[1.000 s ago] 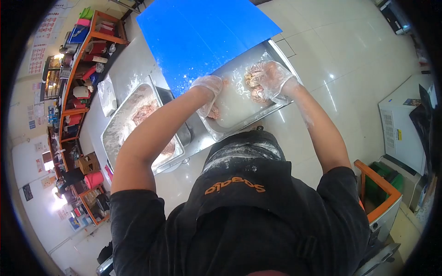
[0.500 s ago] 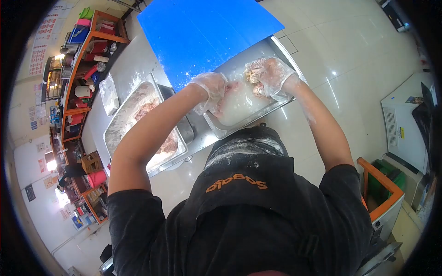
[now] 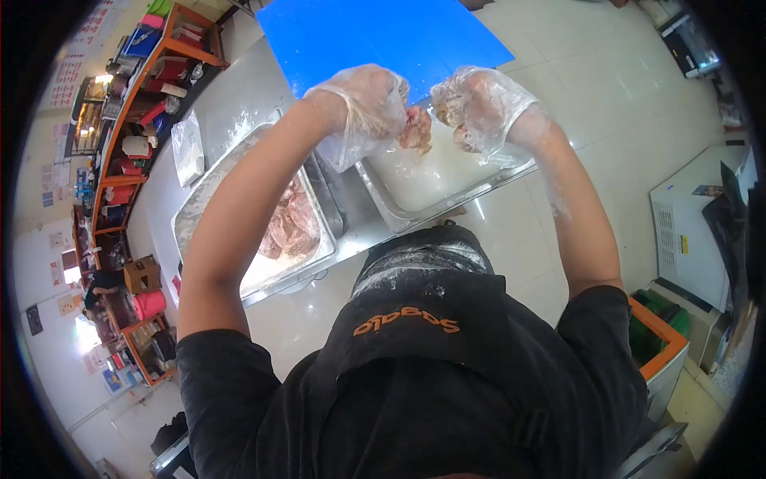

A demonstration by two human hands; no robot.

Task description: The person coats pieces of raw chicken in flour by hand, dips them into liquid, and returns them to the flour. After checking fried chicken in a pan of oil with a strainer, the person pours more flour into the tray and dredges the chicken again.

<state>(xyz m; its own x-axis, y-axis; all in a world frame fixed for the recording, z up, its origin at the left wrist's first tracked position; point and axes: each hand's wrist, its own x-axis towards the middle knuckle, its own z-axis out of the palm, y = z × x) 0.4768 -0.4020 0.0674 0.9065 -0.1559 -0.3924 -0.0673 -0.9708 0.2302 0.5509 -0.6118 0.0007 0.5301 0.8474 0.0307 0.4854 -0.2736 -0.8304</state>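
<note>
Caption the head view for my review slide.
Left hand and right hand, in clear plastic gloves, hold pieces of raw meat over a metal tray of cloudy liquid.

My left forearm (image 3: 254,191) hides part of the powder-dusted tray (image 3: 201,194), my right hand (image 3: 479,104) covers some of its meat (image 3: 465,140), and the top edge crops the blue sheet (image 3: 383,48).

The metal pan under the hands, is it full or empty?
Partly full: cloudy liquid covers the bottom of the metal pan, but its bare inner side shows above the liquid.
</note>
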